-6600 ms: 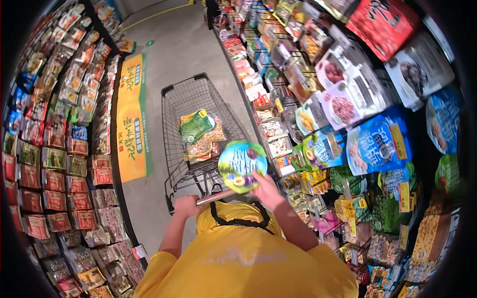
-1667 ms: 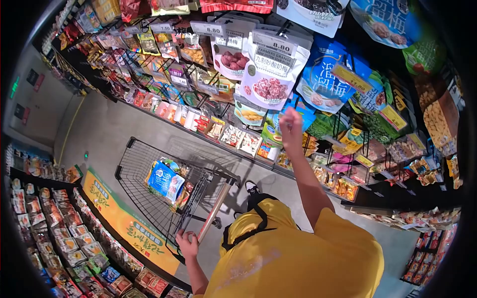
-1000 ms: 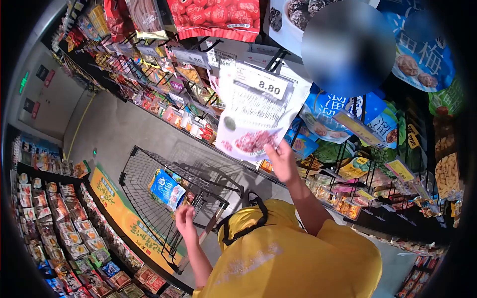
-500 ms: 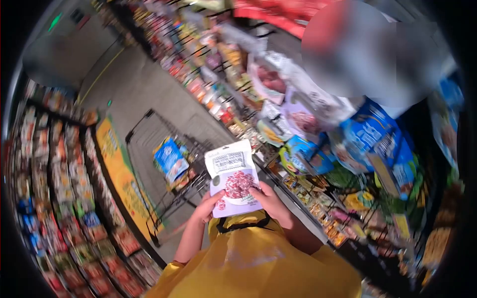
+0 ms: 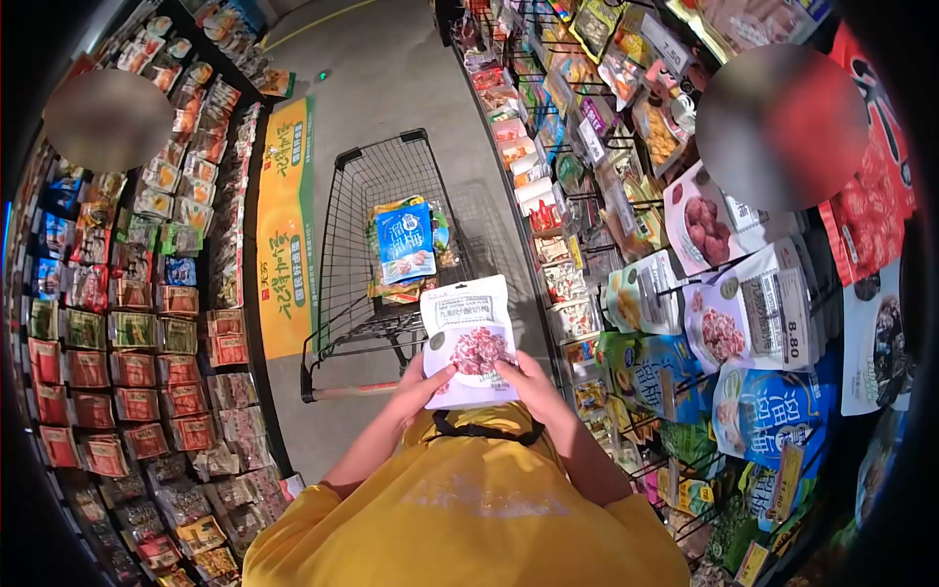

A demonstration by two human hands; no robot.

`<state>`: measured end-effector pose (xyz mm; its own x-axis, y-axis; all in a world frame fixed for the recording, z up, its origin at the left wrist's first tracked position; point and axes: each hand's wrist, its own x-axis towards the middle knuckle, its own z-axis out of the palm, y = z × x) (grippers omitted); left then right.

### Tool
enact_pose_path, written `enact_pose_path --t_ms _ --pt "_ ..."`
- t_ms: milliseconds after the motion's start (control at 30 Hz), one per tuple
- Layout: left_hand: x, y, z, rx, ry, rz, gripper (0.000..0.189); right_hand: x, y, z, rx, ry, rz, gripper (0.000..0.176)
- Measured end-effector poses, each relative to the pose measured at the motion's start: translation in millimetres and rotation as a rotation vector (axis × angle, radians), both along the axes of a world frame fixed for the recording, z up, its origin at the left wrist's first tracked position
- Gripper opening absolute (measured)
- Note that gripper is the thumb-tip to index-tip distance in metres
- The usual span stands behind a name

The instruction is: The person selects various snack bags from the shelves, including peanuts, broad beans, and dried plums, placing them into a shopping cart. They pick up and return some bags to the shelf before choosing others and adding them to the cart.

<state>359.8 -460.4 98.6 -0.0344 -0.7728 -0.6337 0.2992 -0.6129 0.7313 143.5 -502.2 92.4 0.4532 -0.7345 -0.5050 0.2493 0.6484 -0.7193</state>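
A white and lilac snack pouch (image 5: 471,338) with pictures of red, sugar-dusted fruit is held upright in front of my yellow top. My left hand (image 5: 423,383) grips its lower left side, the thumb on the front. On the lower right side, my right hand (image 5: 533,383) holds it the same way. The fingers behind the pouch are hidden. Just beyond stands a black wire shopping cart (image 5: 357,196), and in it a blue snack bag (image 5: 405,241) lies on top of other packets.
Hanging snack bags fill the right-hand rack, among them a similar lilac pouch (image 5: 719,323) and a blue bag (image 5: 758,416). Packets line the left shelves (image 5: 137,357). A yellow-green floor banner (image 5: 286,235) runs along their base. Grey floor (image 5: 391,68) continues beyond the cart.
My view has turned and steadied, so the cart and aisle now look nearly straight ahead and the right rack is sharper. Both hands still hold the pouch in front of me.
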Motion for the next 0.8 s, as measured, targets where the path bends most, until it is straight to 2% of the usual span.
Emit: enact_pose_path --t_ms 67,100,133,200,233,300,333,367,400,467,533,567,633,667,700,767,800 --pt "20 -16 -9 -0.020 -0.120 0.073 0.060 25 -24 -9 -0.050 0.000 0.011 0.036" --pt "39 -24 -25 -0.042 -0.141 0.108 0.058 37 -42 10 0.006 0.069 0.075 0.037" --pt "51 -39 -18 -0.079 -0.248 0.127 0.055 52 -60 1 -0.066 0.059 0.134 0.042" --pt "88 -69 -41 -0.284 -0.373 0.123 0.065 83 -94 -15 -0.166 0.276 0.141 0.059" --pt "110 -78 -42 -0.126 -0.471 0.094 0.073 104 -106 -78 -0.373 0.601 0.077 0.060" --pt "169 -79 -91 -0.251 -0.855 -0.058 0.073 107 -110 -43 -0.616 1.003 0.194 0.054" --pt "194 -75 -92 -0.221 -1.031 -0.251 0.069 103 -108 -39 -0.728 1.046 0.210 0.051" --pt "224 -69 -101 -0.143 -1.156 -0.442 0.066 100 -97 -39 -0.836 1.087 0.235 0.049" --pt "231 -63 -85 0.035 -1.234 -0.557 0.069 97 -86 -42 -0.857 1.140 0.222 0.049" --pt "249 -50 -76 0.213 -1.475 -0.717 0.072 88 -57 -46 -0.910 1.333 0.144 0.052" --pt "285 -33 -103 0.301 -1.635 -0.666 0.074 81 -39 -62 -0.893 1.464 0.124 0.054" --pt "301 -29 -116 0.286 -1.628 -0.689 0.074 80 -32 -74 -0.901 1.425 0.119 0.058" --pt "333 -23 -146 0.358 -1.378 -0.508 0.074 88 -29 -81 -0.890 1.399 0.111 0.063" --pt "354 -16 -181 0.130 -1.324 -0.441 0.064 97 -32 -80 -0.852 1.468 0.125 0.067" --pt "355 -24 -175 0.125 -1.319 -0.461 0.064 104 -36 -80 -0.814 1.536 0.140 0.070" --pt "343 -39 -148 0.255 -0.919 -0.288 0.047 112 -41 -81 -0.761 1.526 0.156 0.074" --pt "349 -43 -154 0.259 -0.915 -0.304 0.047 116 -44 -81 -0.732 1.515 0.183 0.074"
